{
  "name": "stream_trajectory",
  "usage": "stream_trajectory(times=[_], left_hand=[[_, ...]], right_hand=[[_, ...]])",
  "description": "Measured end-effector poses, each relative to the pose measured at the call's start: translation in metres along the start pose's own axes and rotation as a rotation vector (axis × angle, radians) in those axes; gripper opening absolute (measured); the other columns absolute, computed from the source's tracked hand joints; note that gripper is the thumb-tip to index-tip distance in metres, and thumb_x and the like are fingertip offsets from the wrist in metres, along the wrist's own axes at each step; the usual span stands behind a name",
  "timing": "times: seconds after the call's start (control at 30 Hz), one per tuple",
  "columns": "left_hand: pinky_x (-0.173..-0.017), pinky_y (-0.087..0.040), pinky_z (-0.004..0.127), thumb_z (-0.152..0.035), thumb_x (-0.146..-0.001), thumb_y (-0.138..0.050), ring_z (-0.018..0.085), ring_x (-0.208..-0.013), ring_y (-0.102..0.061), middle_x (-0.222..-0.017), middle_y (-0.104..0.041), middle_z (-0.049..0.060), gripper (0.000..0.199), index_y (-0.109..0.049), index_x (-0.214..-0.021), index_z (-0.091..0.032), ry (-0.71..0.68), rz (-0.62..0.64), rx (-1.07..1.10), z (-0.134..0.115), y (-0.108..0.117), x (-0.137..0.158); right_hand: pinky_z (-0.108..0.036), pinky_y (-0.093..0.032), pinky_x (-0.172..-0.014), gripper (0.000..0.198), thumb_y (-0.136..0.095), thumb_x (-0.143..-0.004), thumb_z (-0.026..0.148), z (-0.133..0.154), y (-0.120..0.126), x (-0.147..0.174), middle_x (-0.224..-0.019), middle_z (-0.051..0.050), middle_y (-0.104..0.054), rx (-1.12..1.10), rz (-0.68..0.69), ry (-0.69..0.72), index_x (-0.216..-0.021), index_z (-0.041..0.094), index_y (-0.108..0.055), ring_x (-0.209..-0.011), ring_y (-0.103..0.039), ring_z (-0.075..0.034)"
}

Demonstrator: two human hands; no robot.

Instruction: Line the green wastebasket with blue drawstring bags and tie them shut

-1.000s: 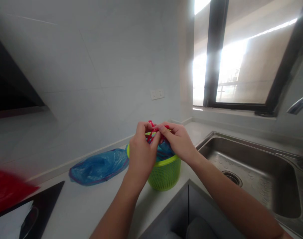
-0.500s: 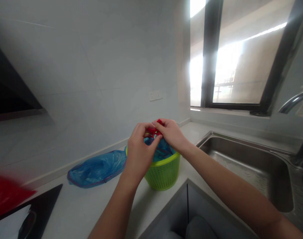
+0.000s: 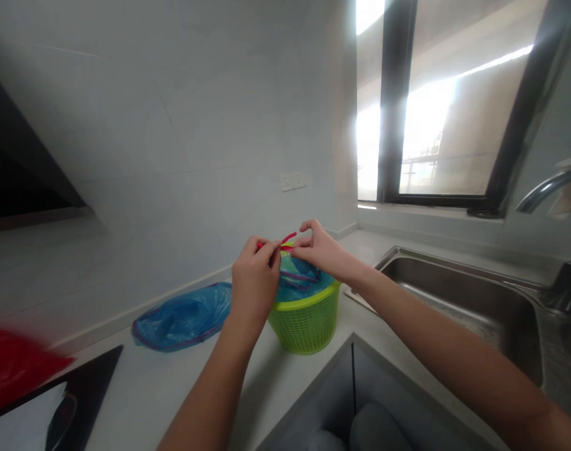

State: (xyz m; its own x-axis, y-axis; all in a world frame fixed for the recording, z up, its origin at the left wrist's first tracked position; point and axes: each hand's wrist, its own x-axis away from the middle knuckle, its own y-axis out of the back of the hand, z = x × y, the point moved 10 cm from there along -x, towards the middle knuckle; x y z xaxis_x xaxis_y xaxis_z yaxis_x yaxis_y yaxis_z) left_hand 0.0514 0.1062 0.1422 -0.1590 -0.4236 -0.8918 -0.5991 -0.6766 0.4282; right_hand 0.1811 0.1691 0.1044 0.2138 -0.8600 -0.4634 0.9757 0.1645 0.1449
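Above the green basket [image 3: 308,326], my left hand [image 3: 255,275] pinches a red strip [image 3: 289,237] between thumb and fingers. It looks like a ribbon or drawstring, with one end sticking up free. My right hand [image 3: 320,250] holds the strip's lower piece between thumb and a finger, its index finger raised and curled. Below the hands, a blue plastic bag [image 3: 299,285] with a purplish edge lies in the basket. My hands hide part of the bag and of the basket's far rim.
Another blue plastic bag [image 3: 182,319] lies on the white counter [image 3: 173,382] by the wall. A blurred red bag [image 3: 17,366] rests at the left, over a black cooktop [image 3: 91,388]. To the right are a steel sink [image 3: 454,294] and faucet [image 3: 548,185].
My hands have moved apart slightly, and the bunched red piece now shows as a strip stretched between them. My right index finger has lifted. The view has shifted a little.
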Motion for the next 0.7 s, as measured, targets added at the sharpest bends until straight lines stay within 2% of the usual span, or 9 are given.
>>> stream_trajectory(times=[0.1, 0.17, 0.23, 0.3, 0.37, 0.47, 0.53, 0.6, 0.7], left_hand=[[-0.075, -0.044, 0.03, -0.019, -0.091, -0.054, 0.019, -0.08, -0.059, -0.092, -0.064, 0.008, 0.023, -0.076, -0.096, -0.017, 0.018, 0.102, 0.01, 0.007, -0.011, -0.006], [-0.076, -0.044, 0.031, -0.022, -0.089, -0.055, 0.02, -0.081, -0.06, -0.09, -0.066, 0.008, 0.023, -0.077, -0.094, -0.018, 0.07, 0.201, 0.106, 0.013, -0.019, -0.011], [-0.071, -0.044, 0.03, -0.029, -0.087, -0.058, 0.02, -0.076, -0.06, -0.083, -0.068, 0.007, 0.022, -0.077, -0.088, -0.017, 0.211, 0.34, 0.307, 0.025, -0.031, -0.011], [-0.061, -0.04, 0.028, -0.037, -0.083, -0.063, 0.018, -0.065, -0.056, -0.072, -0.066, 0.006, 0.024, -0.075, -0.078, -0.016, 0.417, 0.474, 0.554, 0.038, -0.044, -0.005], [-0.055, -0.038, 0.026, -0.039, -0.076, -0.07, 0.016, -0.058, -0.052, -0.066, -0.063, 0.005, 0.025, -0.073, -0.071, -0.015, 0.608, 0.536, 0.775, 0.047, -0.053, 0.002], [-0.056, -0.042, 0.025, -0.034, -0.067, -0.078, 0.015, -0.06, -0.054, -0.068, -0.065, 0.006, 0.021, -0.073, -0.07, -0.014, 0.779, 0.511, 1.007, 0.054, -0.058, 0.007], [-0.059, -0.046, 0.026, -0.031, -0.064, -0.081, 0.015, -0.062, -0.058, -0.072, -0.068, 0.008, 0.022, -0.075, -0.075, -0.013, 0.853, 0.502, 1.102, 0.054, -0.062, 0.011], [-0.063, -0.05, 0.027, -0.03, -0.061, -0.082, 0.017, -0.067, -0.062, -0.079, -0.071, 0.01, 0.026, -0.076, -0.08, -0.012, 0.906, 0.484, 1.133, 0.056, -0.066, 0.015], [-0.068, -0.052, 0.03, -0.031, -0.06, -0.081, 0.02, -0.072, -0.065, -0.087, -0.074, 0.011, 0.036, -0.077, -0.09, -0.012, 0.919, 0.342, 1.042, 0.071, -0.062, 0.015]], right_hand=[[-0.025, -0.041, -0.065, 0.023, -0.059, -0.076, 0.015, 0.024, 0.003, 0.002, -0.074, 0.004, -0.062, 0.25, -0.035, 0.241, -0.097, 0.021, -0.052, -0.067, -0.054, -0.013], [-0.028, -0.042, -0.073, 0.012, -0.054, -0.077, 0.01, 0.038, 0.001, 0.003, -0.078, 0.001, -0.063, 0.438, -0.05, 0.386, -0.081, 0.019, -0.059, -0.074, -0.056, -0.014], [-0.03, -0.042, -0.08, 0.019, -0.051, -0.079, 0.006, 0.045, -0.002, 0.003, -0.085, -0.003, -0.066, 0.542, -0.049, 0.471, -0.075, 0.018, -0.065, -0.081, -0.059, -0.016], [-0.031, -0.043, -0.087, 0.024, -0.05, -0.081, 0.005, 0.048, -0.004, 0.003, -0.093, -0.006, -0.068, 0.582, -0.045, 0.529, -0.078, 0.017, -0.07, -0.09, -0.061, -0.018], [-0.031, -0.043, -0.093, 0.026, -0.05, -0.084, 0.005, 0.048, -0.007, 0.004, -0.099, -0.007, -0.068, 0.589, -0.019, 0.555, -0.085, 0.017, -0.073, -0.097, -0.061, -0.02], [-0.032, -0.042, -0.097, 0.025, -0.05, -0.093, 0.014, 0.044, -0.012, 0.008, -0.105, -0.008, -0.068, 0.527, 0.067, 0.532, -0.092, 0.017, -0.074, -0.103, -0.062, -0.02], [-0.031, -0.042, -0.095, 0.028, -0.049, -0.098, 0.025, 0.042, -0.013, 0.01, -0.102, -0.007, -0.067, 0.482, 0.097, 0.5, -0.086, 0.017, -0.073, -0.099, -0.062, -0.019], [-0.031, -0.043, -0.092, 0.034, -0.049, -0.1, 0.031, 0.041, -0.006, 0.011, -0.099, -0.006, -0.066, 0.435, 0.051, 0.466, -0.077, 0.017, -0.07, -0.095, -0.062, -0.017], [-0.03, -0.042, -0.092, 0.036, -0.05, -0.099, 0.031, 0.04, 0.015, 0.012, -0.101, -0.005, -0.066, 0.347, -0.088, 0.394, -0.069, 0.017, -0.064, -0.095, -0.062, -0.016]])
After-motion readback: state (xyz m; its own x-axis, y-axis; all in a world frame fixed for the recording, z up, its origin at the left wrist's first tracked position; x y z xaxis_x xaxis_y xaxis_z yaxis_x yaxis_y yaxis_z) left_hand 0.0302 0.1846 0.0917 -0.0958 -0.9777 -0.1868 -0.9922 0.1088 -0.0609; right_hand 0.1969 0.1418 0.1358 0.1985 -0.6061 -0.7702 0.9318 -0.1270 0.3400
